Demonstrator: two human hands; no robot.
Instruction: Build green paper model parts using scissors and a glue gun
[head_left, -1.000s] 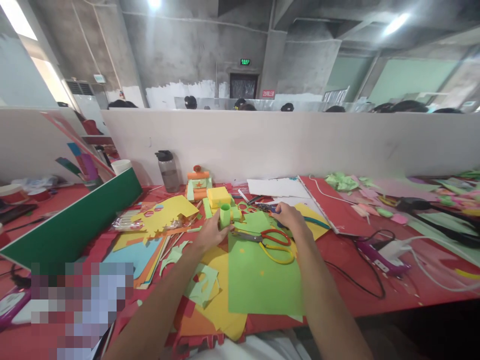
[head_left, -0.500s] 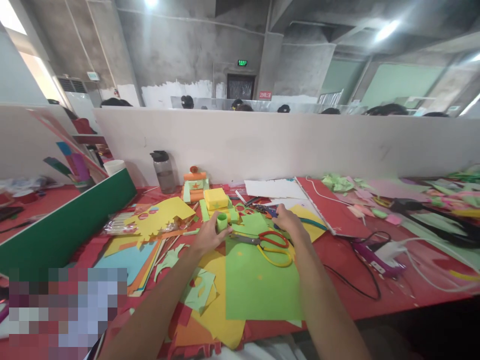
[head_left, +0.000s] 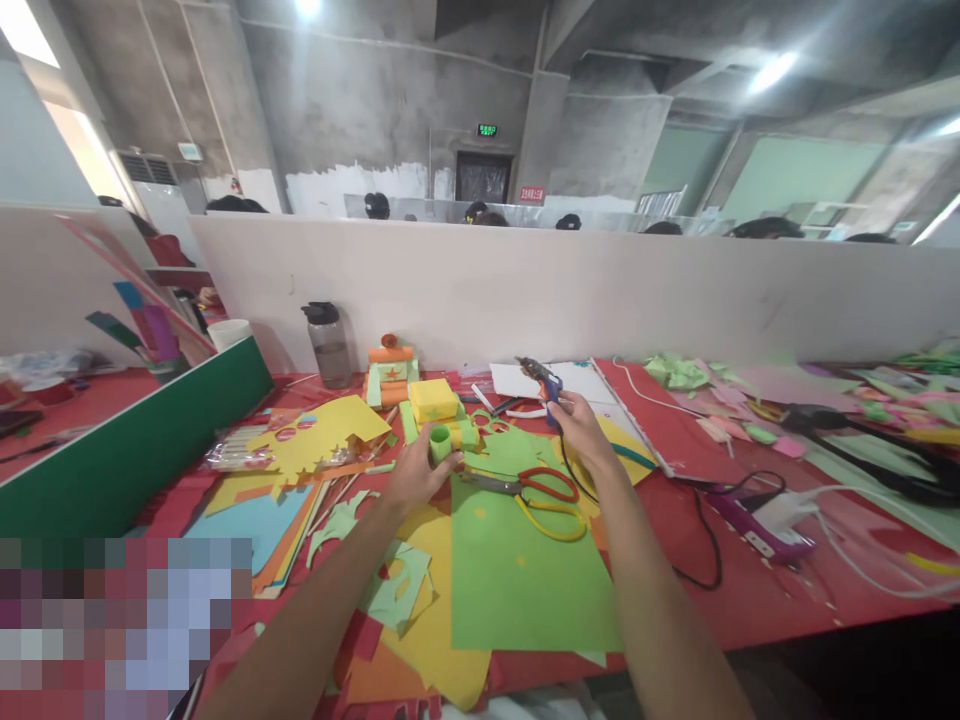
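Note:
Wrapped round a small rolled green paper tube (head_left: 440,443) is my left hand (head_left: 415,472), low over the table. My right hand (head_left: 577,420) grips a dark blue glue gun (head_left: 551,388), its nozzle pointing up and to the left and its cord hanging down. Between my arms lie scissors (head_left: 525,490) with one red and one yellow handle, on a green paper sheet (head_left: 532,590). Just behind the tube stands a yellow paper box (head_left: 433,400) on a yellow and green base. An orange and green paper model (head_left: 392,372) with a star stands further back.
A grey bottle (head_left: 328,345) stands by the white partition (head_left: 525,290). Yellow paper with cut stars (head_left: 330,430) and coloured sheets (head_left: 247,525) lie left, beside a green board (head_left: 142,440). A purple power strip (head_left: 761,525) with cables sits right. Paper scraps (head_left: 679,367) lie at the back right.
My right hand has lifted the glue gun off the table, so it now shows whole with its cord trailing. My left hand stays in nearly the same place with the tube.

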